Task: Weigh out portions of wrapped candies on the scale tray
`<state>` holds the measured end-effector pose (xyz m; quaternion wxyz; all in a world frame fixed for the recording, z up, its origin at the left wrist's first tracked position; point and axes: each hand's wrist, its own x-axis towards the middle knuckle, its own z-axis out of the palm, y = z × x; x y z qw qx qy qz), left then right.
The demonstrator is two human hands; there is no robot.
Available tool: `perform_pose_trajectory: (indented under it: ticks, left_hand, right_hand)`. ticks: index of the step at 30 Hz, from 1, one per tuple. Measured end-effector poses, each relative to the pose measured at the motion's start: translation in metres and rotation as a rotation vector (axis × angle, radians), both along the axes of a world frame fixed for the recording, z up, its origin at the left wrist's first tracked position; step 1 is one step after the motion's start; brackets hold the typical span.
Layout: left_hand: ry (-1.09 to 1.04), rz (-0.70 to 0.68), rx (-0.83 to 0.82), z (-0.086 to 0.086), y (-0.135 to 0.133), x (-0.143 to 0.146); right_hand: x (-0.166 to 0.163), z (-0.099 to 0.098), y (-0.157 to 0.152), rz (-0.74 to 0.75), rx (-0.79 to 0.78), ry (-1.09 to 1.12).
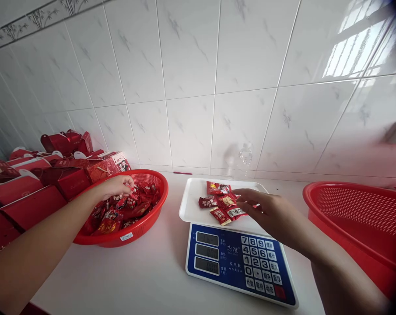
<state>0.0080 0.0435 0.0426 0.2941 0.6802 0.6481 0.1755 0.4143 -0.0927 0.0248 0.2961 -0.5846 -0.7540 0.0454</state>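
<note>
My left hand (116, 185) reaches into a red perforated basket (152, 218) full of red-wrapped candies (125, 210), its fingers pinched on one small candy. A blue electronic scale (240, 262) with a keypad carries a white weighing tray (193, 205). Several red candy packets (222, 203) lie on that tray. My right hand (266, 210) hovers over the tray's right side, fingers curled loosely next to the packets; what the fingertips hold, if anything, is hidden.
A second red basket (358, 218) stands at the right edge. Red gift boxes (36, 179) are stacked at the left along the white tiled wall (198, 87). The white countertop (135, 275) runs in front of the scale.
</note>
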Motion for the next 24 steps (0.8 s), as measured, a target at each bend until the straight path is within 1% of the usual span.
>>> perform_pose_trajectory:
  ticks: [3, 5, 7, 10, 13, 17, 19, 21, 22, 24]
  left_hand:
    - [-0.175, 0.028, 0.031, 0.01, -0.004, 0.007]
    - [-0.359, 0.053, 0.045, 0.016, -0.008, 0.017]
    - [-0.563, 0.044, 0.052, 0.022, -0.015, 0.032]
    - [-0.812, -0.061, 0.047, 0.032, -0.034, 0.066]
    - [-1.007, -0.172, 0.011, 0.037, -0.06, 0.11]
    - [-1.203, -0.291, -0.081, 0.029, -0.09, 0.169]
    - [-1.271, -0.342, -0.15, 0.023, -0.098, 0.192]
    - [-1.356, -0.359, -0.188, 0.017, -0.1, 0.208]
    - [-1.412, -0.342, -0.193, 0.014, -0.1, 0.214]
    - [-1.531, -0.251, -0.203, 0.01, -0.097, 0.222]
  right_hand:
    - [-0.001, 0.0, 0.0, 0.011, 0.003, 0.007]
    - [-0.002, 0.002, 0.0, 0.019, 0.008, 0.009]
    - [-0.005, 0.003, -0.001, 0.032, 0.003, 0.034]
    - [-0.014, 0.006, -0.004, 0.089, -0.048, 0.161]
    - [-0.027, 0.006, -0.009, 0.218, -0.104, 0.34]
    - [-0.038, 0.003, -0.013, 0.365, -0.092, 0.559]
    - [-0.037, 0.004, -0.012, 0.393, -0.044, 0.679]
    - [-0.03, 0.007, -0.01, 0.358, 0.043, 0.78]
    - [-0.025, 0.009, -0.009, 0.316, 0.101, 0.817]
    - [-0.015, 0.015, -0.007, 0.211, 0.226, 0.881]
